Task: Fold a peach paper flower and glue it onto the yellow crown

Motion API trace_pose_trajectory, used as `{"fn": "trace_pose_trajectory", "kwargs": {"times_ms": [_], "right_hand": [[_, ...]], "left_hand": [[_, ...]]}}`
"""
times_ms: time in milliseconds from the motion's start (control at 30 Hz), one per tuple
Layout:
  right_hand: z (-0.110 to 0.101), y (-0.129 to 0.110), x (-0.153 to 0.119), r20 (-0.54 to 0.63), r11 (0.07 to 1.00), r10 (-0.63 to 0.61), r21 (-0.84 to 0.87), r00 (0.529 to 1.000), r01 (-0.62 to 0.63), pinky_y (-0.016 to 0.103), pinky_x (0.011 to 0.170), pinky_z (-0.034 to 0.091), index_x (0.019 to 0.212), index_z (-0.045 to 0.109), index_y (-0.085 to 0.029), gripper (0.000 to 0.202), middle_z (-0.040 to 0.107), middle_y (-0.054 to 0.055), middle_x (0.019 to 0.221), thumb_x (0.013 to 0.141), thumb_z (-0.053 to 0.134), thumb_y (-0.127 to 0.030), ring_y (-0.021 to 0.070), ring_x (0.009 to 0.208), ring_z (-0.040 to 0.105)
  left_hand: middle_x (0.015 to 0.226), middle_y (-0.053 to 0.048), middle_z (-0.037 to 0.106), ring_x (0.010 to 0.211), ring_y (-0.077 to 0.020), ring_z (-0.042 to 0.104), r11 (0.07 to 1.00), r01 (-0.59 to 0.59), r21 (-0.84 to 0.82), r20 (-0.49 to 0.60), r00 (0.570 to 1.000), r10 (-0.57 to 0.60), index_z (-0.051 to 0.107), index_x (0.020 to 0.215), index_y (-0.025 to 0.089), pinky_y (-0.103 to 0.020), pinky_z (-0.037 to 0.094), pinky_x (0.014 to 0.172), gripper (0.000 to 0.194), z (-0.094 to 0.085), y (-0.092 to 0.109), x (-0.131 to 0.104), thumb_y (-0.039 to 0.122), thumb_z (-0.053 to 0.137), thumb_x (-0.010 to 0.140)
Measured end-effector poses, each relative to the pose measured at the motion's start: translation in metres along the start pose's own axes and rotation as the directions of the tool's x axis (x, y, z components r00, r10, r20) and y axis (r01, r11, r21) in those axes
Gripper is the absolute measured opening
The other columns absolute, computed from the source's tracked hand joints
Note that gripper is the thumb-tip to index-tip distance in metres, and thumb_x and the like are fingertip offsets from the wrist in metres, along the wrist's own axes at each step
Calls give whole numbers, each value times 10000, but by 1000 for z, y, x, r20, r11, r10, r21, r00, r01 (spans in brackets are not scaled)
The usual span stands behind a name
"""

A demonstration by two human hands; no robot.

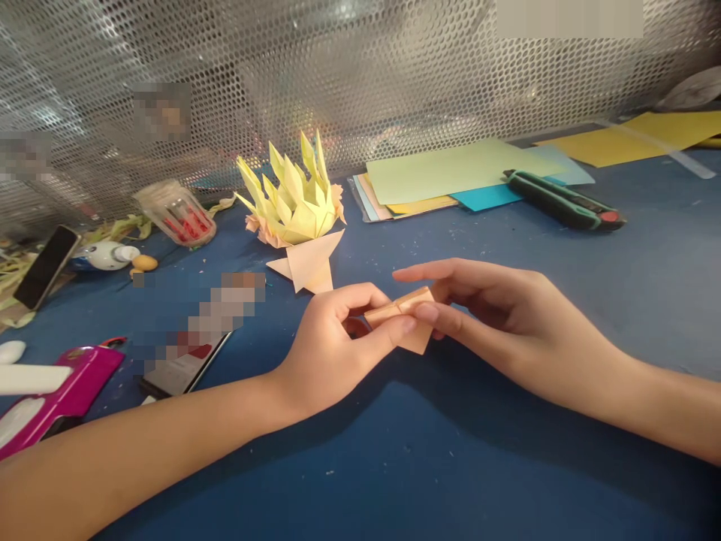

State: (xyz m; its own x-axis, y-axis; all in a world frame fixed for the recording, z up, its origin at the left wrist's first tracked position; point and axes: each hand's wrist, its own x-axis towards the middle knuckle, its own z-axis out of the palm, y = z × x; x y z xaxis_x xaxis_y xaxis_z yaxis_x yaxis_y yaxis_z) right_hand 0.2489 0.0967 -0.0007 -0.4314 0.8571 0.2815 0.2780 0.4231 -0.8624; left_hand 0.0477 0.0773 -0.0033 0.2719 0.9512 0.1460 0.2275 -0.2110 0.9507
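Observation:
A small folded piece of peach paper (415, 338) is held between both hands over the blue table (360, 466). My left hand (338, 346) pinches its left side, with the thumb lying across the front. On the right side, my right hand (496, 315) grips the paper with its thumb pressed on the front, while the index finger stretches out above. Just behind my left hand lies a loose folded peach paper piece (312, 263). It sits against a yellow-green and peach origami flower (298, 203).
Coloured paper sheets (433, 173) and a dark green cutter (563, 199) lie at the back right. Toward the left are a jar (177, 214), a white bottle (107, 255), a phone (48, 267), another phone (185, 368) and a magenta object (93, 376). Perforated metal (394, 75) stands behind.

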Motion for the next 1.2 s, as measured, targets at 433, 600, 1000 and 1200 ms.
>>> {"fn": "trace_pose_trajectory", "kwargs": {"times_ms": [433, 600, 1000, 1200], "right_hand": [[-1, -5, -4, 6, 1000, 11, -15, 1000, -11, 259, 530, 488, 829, 767, -263, 302, 771, -10, 719, 910, 700, -545, 146, 588, 647], [-1, -5, -4, 49, 999, 27, 21, 998, -28, 272, 583, 505, 810, 748, -274, 263, 770, -31, 701, 896, 726, -521, 154, 619, 677], [-2, -2, -4, 2, 1000, 15, 26, 1000, -16, 249, 535, 487, 782, 685, -261, 234, 747, -30, 663, 879, 755, -462, 137, 581, 644], [0, 0, 1, -54, 982, 41, 189, 998, -30, 221, 546, 536, 956, 635, -259, 233, 742, -34, 678, 913, 723, -470, 122, 575, 666]], "left_hand": [[624, 56, 435, 583, -94, 362, 999, 45, -30, 81, 996, -43, 590, 718, 182, -235, 289, 515, 269, 2, -1, -2, 343, 698, 905], [672, 17, 569, 618, -121, 477, 996, 87, -31, 127, 988, -83, 646, 786, 177, -248, 368, 556, 224, 0, -1, -3, 353, 688, 917], [698, 38, 655, 634, -88, 559, 974, 101, -201, 155, 985, -70, 690, 818, 179, -190, 447, 581, 185, 0, -2, 1, 322, 785, 887], [705, 38, 642, 602, -71, 535, 966, 91, -243, 81, 994, -74, 723, 900, 163, -168, 450, 535, 202, -2, -3, 4, 347, 804, 876]]}}
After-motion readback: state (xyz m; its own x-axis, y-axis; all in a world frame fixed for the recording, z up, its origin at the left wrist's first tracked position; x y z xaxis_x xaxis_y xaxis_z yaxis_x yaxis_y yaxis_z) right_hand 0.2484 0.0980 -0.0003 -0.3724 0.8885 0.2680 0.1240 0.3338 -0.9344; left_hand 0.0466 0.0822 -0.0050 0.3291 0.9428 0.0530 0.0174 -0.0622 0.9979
